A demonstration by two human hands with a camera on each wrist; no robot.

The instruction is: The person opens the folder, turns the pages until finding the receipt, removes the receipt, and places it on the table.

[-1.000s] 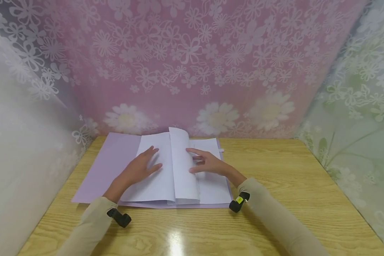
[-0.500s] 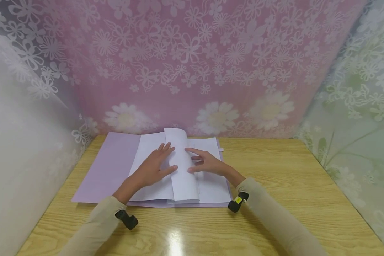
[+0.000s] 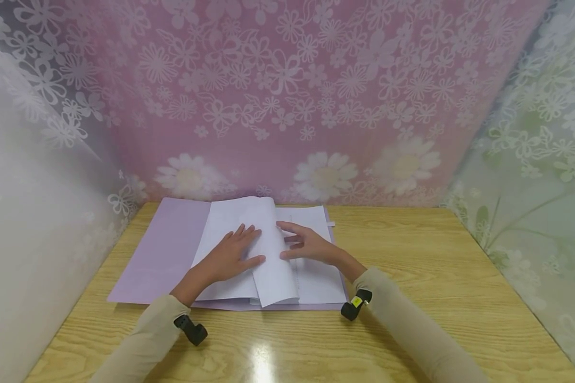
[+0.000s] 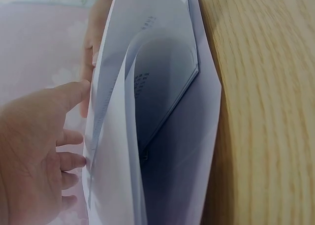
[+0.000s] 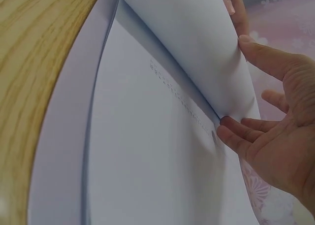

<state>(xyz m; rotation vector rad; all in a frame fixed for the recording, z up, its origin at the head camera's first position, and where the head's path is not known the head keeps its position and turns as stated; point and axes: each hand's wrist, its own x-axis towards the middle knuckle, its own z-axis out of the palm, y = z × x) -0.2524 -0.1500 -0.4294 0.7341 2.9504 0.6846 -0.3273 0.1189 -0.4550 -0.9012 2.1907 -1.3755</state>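
A lavender folder (image 3: 158,250) lies spread on the table, with white printed pages (image 3: 318,276) inside. One white sheet (image 3: 274,276) curves over from the right side toward the left, its bend standing up in the middle. My left hand (image 3: 227,259) rests with spread fingers on the left pages and the turned sheet's edge. The right hand (image 3: 313,246) touches the sheet's bend from the right, with thumb and fingers extended. In the right wrist view, the right thumb (image 5: 266,57) lies against the sheet, and fingertips meet its lower fold. Rows of small print show beneath it.
The wood-grain table (image 3: 412,255) extends right and in front of the folder. A pink flowered curtain (image 3: 278,106) hangs behind the table, and pale flowered panels (image 3: 546,159) flank it. A small tab (image 3: 331,224) juts from the folder's right edge.
My left hand has moved right onto the turning sheet and pressed it down. The sheet's raised far corner has come down to the left. The right hand has hardly moved.
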